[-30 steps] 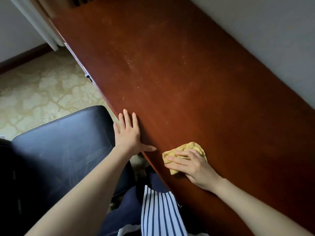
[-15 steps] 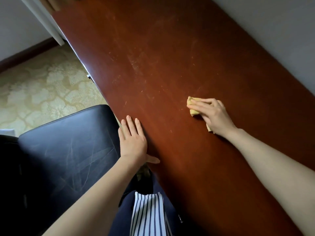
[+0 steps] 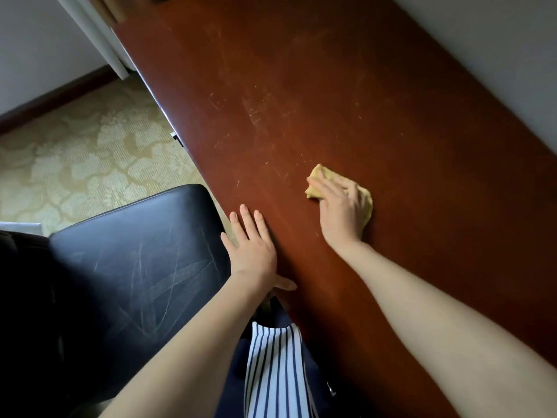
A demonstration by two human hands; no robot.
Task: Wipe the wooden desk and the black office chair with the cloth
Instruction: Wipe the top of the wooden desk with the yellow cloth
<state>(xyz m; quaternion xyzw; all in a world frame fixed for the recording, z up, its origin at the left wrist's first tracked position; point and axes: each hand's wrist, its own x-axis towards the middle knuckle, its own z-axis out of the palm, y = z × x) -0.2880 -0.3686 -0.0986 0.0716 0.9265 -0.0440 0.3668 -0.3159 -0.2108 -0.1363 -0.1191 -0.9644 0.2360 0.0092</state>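
The reddish-brown wooden desk (image 3: 346,95) runs from the near right to the far left, with fine scratches and dust marks on its top. My right hand (image 3: 339,208) lies on the yellow cloth (image 3: 321,175) and presses it flat on the desk, fingers straight across it. My left hand (image 3: 253,248) rests flat on the desk's near edge, fingers spread, thumb along the edge. The black office chair (image 3: 129,267) stands left of the desk, its scuffed leather surface right beside my left hand.
A grey wall (image 3: 497,55) borders the desk's far side. Patterned beige carpet (image 3: 75,164) covers the floor on the left, with a dark skirting board and white door frame (image 3: 99,37) beyond. My striped clothing (image 3: 271,372) hangs at the bottom.
My right hand slid the cloth from the near edge out across the desk, then back a little toward my left hand. My left hand stayed on the desk edge.
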